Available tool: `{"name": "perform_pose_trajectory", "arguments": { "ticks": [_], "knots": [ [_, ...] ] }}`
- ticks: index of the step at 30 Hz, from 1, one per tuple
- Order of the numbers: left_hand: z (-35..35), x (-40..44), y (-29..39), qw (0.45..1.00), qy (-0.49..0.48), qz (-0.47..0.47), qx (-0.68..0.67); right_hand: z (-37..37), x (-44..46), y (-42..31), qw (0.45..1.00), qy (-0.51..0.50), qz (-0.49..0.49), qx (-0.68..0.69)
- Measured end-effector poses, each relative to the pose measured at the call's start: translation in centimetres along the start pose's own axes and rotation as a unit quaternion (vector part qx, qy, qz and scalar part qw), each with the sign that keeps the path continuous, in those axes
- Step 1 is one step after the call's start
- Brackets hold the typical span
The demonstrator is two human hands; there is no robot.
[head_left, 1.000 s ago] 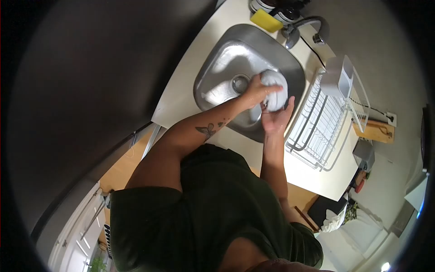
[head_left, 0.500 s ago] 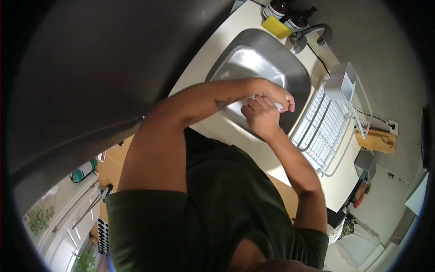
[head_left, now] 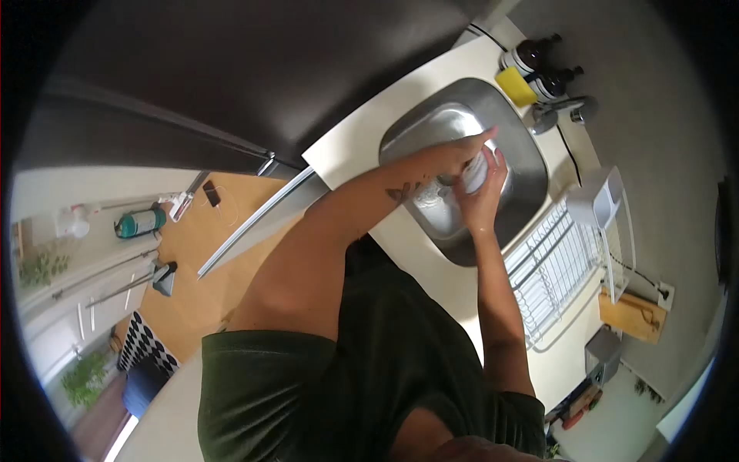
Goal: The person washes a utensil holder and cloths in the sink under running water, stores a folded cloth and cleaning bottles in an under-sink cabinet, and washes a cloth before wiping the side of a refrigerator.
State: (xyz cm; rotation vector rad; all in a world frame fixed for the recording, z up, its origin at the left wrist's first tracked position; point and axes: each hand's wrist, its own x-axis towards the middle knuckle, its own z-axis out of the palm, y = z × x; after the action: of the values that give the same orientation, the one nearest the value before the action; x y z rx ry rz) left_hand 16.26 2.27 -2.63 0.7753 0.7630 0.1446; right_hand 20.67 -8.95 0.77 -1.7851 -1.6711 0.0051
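Note:
Over the metal sink, a small white bundle, which looks like wet cloth, sits between my two hands. My left hand comes in from the left and presses on its upper left side, one digit stretched out to the right. Around its lower and right side curve the fingers and palm of my right hand. Much of the bundle is hidden by the hands. Behind my left wrist, the drain is partly covered.
A yellow sponge, dark pump bottles and the faucet stand behind the sink. To its right is a dish rack with a grey holder. A wooden board leans farther right.
The view has turned and shifted, with more floor showing at left. My hands, clenched together over the white bundle half a second ago, have loosened and show more of it.

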Motion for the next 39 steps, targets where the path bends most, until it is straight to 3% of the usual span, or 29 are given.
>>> {"name": "perform_pose_trajectory", "arguments": {
  "ticks": [1,2,3,4,6,7,9,10,11,13,14,15,16,17,18,19,20,21,23,24,26,28,30,32,33,34,37,38,39],
  "knots": [
    [-0.1,-0.9,-0.2,0.971,-0.051,0.02,-0.231,0.4,0.8,0.9,0.998,-0.013,0.003,0.063],
    [-0.6,-2.3,0.0,0.974,-0.041,0.029,-0.223,0.6,2.0,1.5,0.983,-0.016,0.096,0.156],
    [-1.2,-4.6,-0.2,0.967,0.046,0.088,-0.235,0.8,2.9,1.8,0.95,-0.024,0.191,0.247],
    [-2.0,-6.9,-0.5,0.95,0.129,0.147,-0.244,1.0,4.2,1.5,0.956,0.03,0.194,0.218],
    [-6.4,-11.0,-3.3,0.968,0.145,0.195,0.056,2.2,6.4,-1.0,0.932,0.065,0.18,0.308],
    [-9.2,-12.3,-6.0,0.978,0.087,0.145,-0.121,2.3,7.3,-5.1,0.915,0.056,0.177,0.357],
    [-11.9,-18.4,-9.5,0.982,0.039,0.159,-0.091,3.7,7.3,-13.0,0.958,0.097,0.013,0.27],
    [-13.0,-21.3,-11.9,0.99,0.073,0.1,-0.073,7.0,7.2,-16.8,0.841,0.162,-0.038,0.515],
    [-14.6,-23.7,-14.4,0.992,0.052,0.075,-0.088,8.0,7.1,-19.3,0.942,0.079,-0.141,0.295],
    [-13.1,-30.1,-15.7,0.985,0.107,0.047,-0.127,14.6,6.1,-20.8,0.933,0.157,-0.22,0.238],
    [-14.1,-32.8,-18.5,0.985,0.117,0.073,-0.107,15.2,6.6,-19.9,0.943,0.152,-0.174,0.24],
    [-14.1,-35.1,-20.6,0.963,0.202,0.066,-0.164,15.6,7.4,-18.5,0.949,0.146,-0.131,0.246],
    [-13.8,-37.7,-23.3,0.93,0.287,0.054,-0.225,17.8,10.0,-16.6,0.88,0.17,0.034,0.443],
    [-14.0,-39.8,-26.1,0.853,0.323,0.037,-0.408,16.5,13.2,-13.9,0.926,0.203,0.055,0.313],
    [-15.1,-42.2,-30.2,0.886,0.237,0.07,-0.392,16.6,17.0,-10.2,0.927,0.307,0.021,0.216],
    [-15.7,-43.8,-35.9,0.926,0.209,0.175,-0.261,18.3,20.9,-5.9,0.915,0.363,0.043,0.17],
    [-13.6,-45.5,-36.6,0.854,0.344,0.033,-0.39,16.9,23.8,-3.4,0.932,0.317,0.125,0.126],
    [-12.7,-46.7,-38.0,0.818,0.386,-0.004,-0.426,21.2,27.6,3.2,0.916,0.36,0.143,0.106],
    [-12.0,-47.8,-40.6,0.795,0.397,-0.022,-0.459,24.1,31.1,11.4,0.854,0.277,0.257,0.357],
    [-12.0,-47.6,-41.2,0.789,0.397,-0.031,-0.468,26.4,30.8,11.4,0.851,0.283,0.257,0.36],
    [-13.1,-47.1,-41.5,0.792,0.388,-0.038,-0.47,29.1,28.1,10.9,0.902,0.35,0.212,0.138],
    [-15.1,-46.5,-41.1,0.808,0.368,-0.043,-0.458,27.5,20.5,1.4,0.907,0.355,0.17,0.148],
    [-17.2,-45.8,-40.4,0.829,0.339,-0.046,-0.442,25.3,12.2,-10.1,0.864,0.232,0.334,0.297],
    [-19.7,-45.1,-39.8,0.85,0.31,-0.041,-0.425,22.6,4.4,-17.9,0.883,0.082,0.322,0.332],
    [-20.6,-44.5,-39.4,0.858,0.299,-0.042,-0.415,19.6,2.3,-20.6,0.914,0.003,0.314,0.258],
    [-21.4,-44.2,-39.1,0.866,0.287,-0.038,-0.407,21.4,0.6,-20.6,0.889,0.05,0.267,0.369],
    [-23.7,-43.8,-38.8,0.886,0.258,-0.021,-0.385,22.2,6.3,-15.2,0.918,0.097,0.238,0.302],
    [-24.2,-43.7,-38.8,0.89,0.25,-0.014,-0.38,21.5,10.6,-13.5,0.851,0.217,0.244,0.412],
    [-24.7,-43.5,-38.9,0.894,0.246,-0.007,-0.373,20.1,15.3,-10.7,0.858,0.262,0.216,0.384]
  ]
}}
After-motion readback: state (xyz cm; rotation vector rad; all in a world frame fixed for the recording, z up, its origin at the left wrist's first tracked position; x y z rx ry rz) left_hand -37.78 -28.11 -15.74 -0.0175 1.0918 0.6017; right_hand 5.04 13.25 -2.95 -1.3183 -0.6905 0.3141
